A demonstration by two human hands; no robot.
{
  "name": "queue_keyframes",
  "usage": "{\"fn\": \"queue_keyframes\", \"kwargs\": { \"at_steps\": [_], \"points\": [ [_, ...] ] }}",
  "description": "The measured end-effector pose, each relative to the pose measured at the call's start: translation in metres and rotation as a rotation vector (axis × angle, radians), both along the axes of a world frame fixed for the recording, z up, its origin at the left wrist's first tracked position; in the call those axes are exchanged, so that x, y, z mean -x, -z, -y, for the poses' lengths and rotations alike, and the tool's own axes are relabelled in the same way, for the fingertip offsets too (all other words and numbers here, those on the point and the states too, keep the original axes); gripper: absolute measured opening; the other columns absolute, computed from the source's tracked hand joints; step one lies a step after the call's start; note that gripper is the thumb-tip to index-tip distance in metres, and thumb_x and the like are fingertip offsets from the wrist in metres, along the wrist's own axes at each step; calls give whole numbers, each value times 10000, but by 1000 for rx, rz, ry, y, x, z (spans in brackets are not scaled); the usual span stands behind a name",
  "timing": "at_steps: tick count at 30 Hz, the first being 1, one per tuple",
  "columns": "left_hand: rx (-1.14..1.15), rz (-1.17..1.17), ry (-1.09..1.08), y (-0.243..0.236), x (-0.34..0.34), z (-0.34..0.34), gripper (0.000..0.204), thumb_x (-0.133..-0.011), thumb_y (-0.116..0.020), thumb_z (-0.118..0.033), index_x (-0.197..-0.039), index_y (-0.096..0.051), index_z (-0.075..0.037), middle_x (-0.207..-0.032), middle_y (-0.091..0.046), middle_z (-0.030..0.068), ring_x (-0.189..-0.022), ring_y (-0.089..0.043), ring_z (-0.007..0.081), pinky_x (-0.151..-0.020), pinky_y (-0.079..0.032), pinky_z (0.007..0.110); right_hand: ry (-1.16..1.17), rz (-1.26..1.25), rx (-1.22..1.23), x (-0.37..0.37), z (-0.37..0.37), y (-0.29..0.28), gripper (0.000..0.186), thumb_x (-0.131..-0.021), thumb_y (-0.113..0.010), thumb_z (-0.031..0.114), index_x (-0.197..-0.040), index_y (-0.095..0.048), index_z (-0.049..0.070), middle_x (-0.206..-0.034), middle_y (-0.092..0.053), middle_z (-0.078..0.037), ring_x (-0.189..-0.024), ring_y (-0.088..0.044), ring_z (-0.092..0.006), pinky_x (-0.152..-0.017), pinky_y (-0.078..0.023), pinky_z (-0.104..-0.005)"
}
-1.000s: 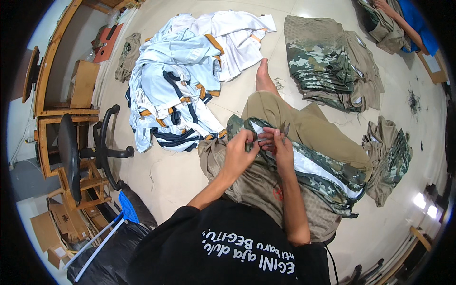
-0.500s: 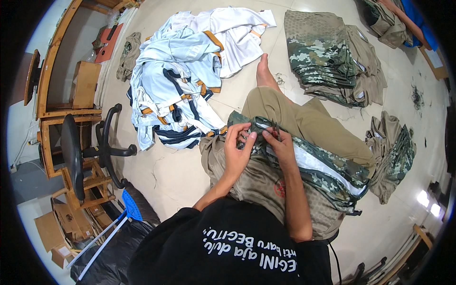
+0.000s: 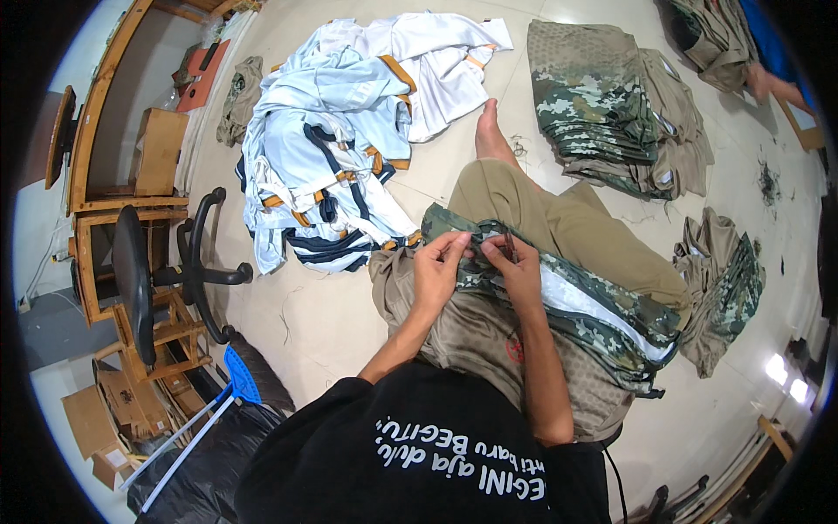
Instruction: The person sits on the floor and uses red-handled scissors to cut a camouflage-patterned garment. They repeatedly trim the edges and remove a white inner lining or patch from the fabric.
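A camouflage and tan shirt lies across my lap, its white inner side showing along the folded middle. My left hand is closed, thumb and fingers pinching the shirt's green camouflage edge. Close beside it, my right hand is closed too, around a small dark pointed tool that looks like thread snips; the fingers hide most of it. The two hands' fingertips are a short gap apart over the cloth. The tan part of the shirt spreads beneath both forearms.
Light blue and white shirts lie heaped at the far left. A stack of folded camouflage shirts is at the far right, a crumpled one nearer. An office chair and blue dustpan stand left. Another person's hand shows upper right.
My left hand's fingers have drawn together into a tighter pinch on the cloth edge. My right hand has barely moved. The other person's hand at upper right has moved lower.
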State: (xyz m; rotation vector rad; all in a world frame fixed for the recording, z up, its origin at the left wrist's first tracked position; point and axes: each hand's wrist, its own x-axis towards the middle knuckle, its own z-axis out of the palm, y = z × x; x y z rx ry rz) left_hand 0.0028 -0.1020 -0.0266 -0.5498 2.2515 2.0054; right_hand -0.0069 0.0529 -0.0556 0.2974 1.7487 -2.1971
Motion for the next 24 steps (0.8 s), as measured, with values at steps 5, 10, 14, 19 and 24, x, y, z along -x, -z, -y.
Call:
{"fn": "queue_keyframes", "kwargs": {
  "at_steps": [5,10,14,19,24],
  "points": [
    [-128,-54,34,8,4,7,269,-1089,-555,-244,-1064,-634,11,-1010,-759,113,-840,-693,120,-736,-487,237,73,69,84,-2,0,3,159,-943,-749,170,-974,-740,14,-833,-667,44,-757,-549,-45,-710,-430,-228],
    [-98,-62,44,9,4,6,268,-1107,-510,-250,-1052,-589,1,-1027,-757,137,-850,-699,135,-755,-502,256,61,73,39,-2,-1,7,173,-942,-753,180,-940,-725,9,-813,-653,47,-754,-540,-43,-696,-426,-226],
    [-37,-56,63,7,3,6,293,-1113,-493,-243,-1034,-579,26,-1016,-755,154,-857,-703,150,-797,-543,286,59,-31,-197,-3,0,2,221,-938,-755,203,-960,-699,-10,-810,-676,-18,-751,-603,-106,-674,-464,-275],
    [-36,-57,82,8,3,7,298,-1115,-485,-241,-1043,-580,32,-1025,-759,157,-875,-710,153,-808,-546,292,216,-203,-604,-10,-8,-38,239,-865,-789,168,-1013,-679,16,-880,-705,-135,-798,-688,-277,-705,-522,-383],
    [-40,-64,114,6,3,7,300,-1115,-482,-233,-1034,-593,34,-1033,-762,150,-886,-715,159,-822,-552,300,48,-360,-773,-16,-26,-73,272,-767,-829,112,-994,-692,53,-889,-713,-105,-797,-694,-292,-698,-526,-391]
  ]
}}
